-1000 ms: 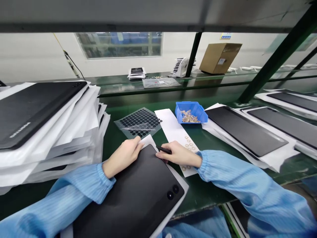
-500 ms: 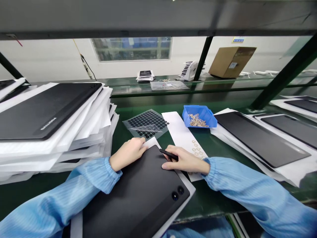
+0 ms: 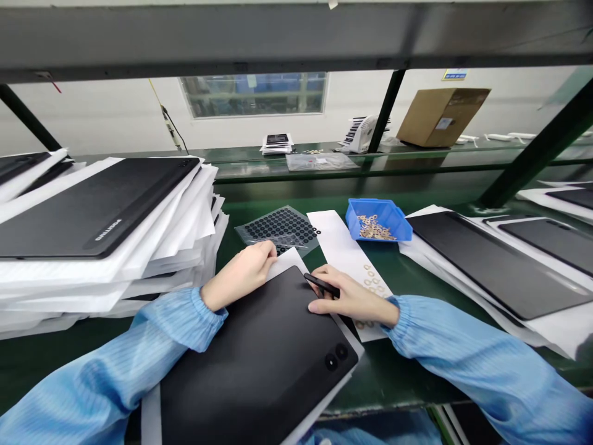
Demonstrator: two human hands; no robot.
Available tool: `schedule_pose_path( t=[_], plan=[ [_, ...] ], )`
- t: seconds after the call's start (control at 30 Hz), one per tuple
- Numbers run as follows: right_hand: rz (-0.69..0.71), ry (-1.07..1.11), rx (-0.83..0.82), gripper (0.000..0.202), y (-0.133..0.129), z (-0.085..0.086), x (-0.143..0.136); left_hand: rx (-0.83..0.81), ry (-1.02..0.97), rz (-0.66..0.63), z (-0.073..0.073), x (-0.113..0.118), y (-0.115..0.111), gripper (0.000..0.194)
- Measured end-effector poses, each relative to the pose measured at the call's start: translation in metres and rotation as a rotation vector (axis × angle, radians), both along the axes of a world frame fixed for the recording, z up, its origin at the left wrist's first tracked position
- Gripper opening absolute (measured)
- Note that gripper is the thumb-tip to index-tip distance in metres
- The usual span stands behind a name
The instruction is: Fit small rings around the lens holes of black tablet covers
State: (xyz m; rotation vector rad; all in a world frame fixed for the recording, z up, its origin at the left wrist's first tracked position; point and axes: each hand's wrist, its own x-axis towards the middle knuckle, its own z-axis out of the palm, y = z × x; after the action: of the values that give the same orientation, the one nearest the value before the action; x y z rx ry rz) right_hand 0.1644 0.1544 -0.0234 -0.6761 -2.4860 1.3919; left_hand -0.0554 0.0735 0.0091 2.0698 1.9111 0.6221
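Note:
A large black tablet back cover (image 3: 259, 364), with two round camera lenses near its right corner, lies at an angle over white sheets in front of me. My right hand (image 3: 347, 293) is closed around a slim black pen-like tool (image 3: 322, 285), its thumb on the cover's edge. My left hand (image 3: 245, 272) has its fingers curled together by the cover's far corner, in front of a clear sheet of black rings (image 3: 287, 224). What its fingertips hold, if anything, is hidden. A white strip (image 3: 340, 247) with several small tan rings (image 3: 373, 278) lies beyond my right hand.
A blue bin (image 3: 389, 219) holds loose tan rings. A tall stack of covers and white sheets (image 3: 176, 228) stands at left. More covers on sheets (image 3: 491, 266) lie at right. A cardboard box (image 3: 440, 117) sits on the back ledge, and a grey shelf (image 3: 231, 37) spans overhead.
My left hand has lifted off the cover's corner and shifted slightly away from me, toward the black ring sheet. My right hand still holds the black tool at the cover's edge. The view has shifted slightly.

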Motion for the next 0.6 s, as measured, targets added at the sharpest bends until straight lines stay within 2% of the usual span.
schedule_pose_path(
  t=[0.13,0.23,0.3,0.4,0.47,0.6],
  plan=[
    [0.066,-0.002,-0.025,0.037,-0.001,0.005,0.000,-0.098,-0.106,-0.027,0.010,-0.004,-0.001,0.017],
    [0.037,0.058,-0.056,0.040,-0.002,0.011,0.001,-0.242,-0.166,-0.080,0.022,-0.017,-0.012,0.031],
    [-0.026,0.112,-0.066,0.043,-0.001,0.014,0.003,-0.344,-0.201,-0.122,0.031,-0.028,-0.028,0.041],
    [-0.121,0.189,-0.065,0.050,0.002,0.018,0.006,-0.436,-0.214,-0.117,0.040,-0.037,-0.067,0.044],
    [-0.149,0.222,-0.068,0.052,0.004,0.020,0.008,-0.394,-0.197,-0.043,0.045,-0.032,-0.096,0.042],
    [-0.172,0.361,-0.142,0.045,0.006,0.021,0.008,-0.031,-0.090,0.200,0.060,-0.017,-0.147,0.043]
  ],
)
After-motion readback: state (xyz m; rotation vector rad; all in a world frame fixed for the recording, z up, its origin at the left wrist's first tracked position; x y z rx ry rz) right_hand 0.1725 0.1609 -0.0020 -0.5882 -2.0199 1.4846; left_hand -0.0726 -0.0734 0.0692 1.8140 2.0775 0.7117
